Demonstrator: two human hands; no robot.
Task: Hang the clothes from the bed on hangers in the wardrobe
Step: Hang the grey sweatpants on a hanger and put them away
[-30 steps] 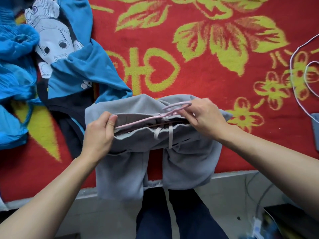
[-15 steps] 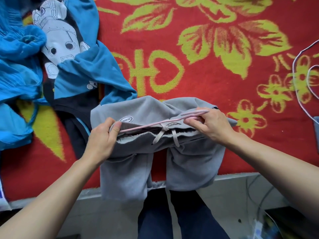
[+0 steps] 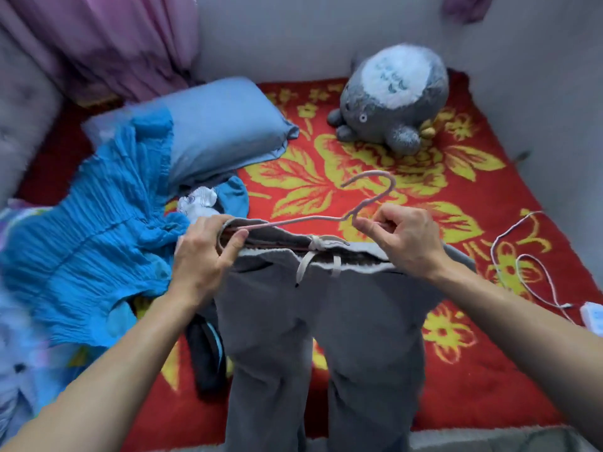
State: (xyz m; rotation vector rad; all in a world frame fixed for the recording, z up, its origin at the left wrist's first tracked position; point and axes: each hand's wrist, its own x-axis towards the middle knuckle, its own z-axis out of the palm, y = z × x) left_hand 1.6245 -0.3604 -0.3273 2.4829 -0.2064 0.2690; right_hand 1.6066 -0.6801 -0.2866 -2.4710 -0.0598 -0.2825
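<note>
two grips are on the same load. my left grip (image 3: 202, 252) pinches the left end of the grey sweatpants (image 3: 326, 321) waistband together with the end of the pink hanger (image 3: 293, 220), thumb pressed over the fabric. my right grip (image 3: 408, 239) is curled, with thumb and forefinger pinching the hanger wire just under its hook. the hook tilts up toward 1 o'clock. the hanger's bar runs along the open waistband, and its right end is hidden behind my right grip. the white drawstring (image 3: 306, 265) dangles at the centre of the waist. the sweatpants sit mid-frame, held up over the bed (image 3: 473, 370), with both legs dropping toward 6 o'clock past the bed's near edge.

at 9 o'clock a crinkled bright blue garment (image 3: 91, 249) lies bunched on the red and yellow flowered cover, touching my left wrist. at 11 o'clock is a blue pillow (image 3: 222, 125). at 1 o'clock a grey totoro plush (image 3: 391, 96) sits near the wall. at 3 o'clock a white cable (image 3: 528, 269) loops across the cover to a white charger (image 3: 592, 318).
</note>
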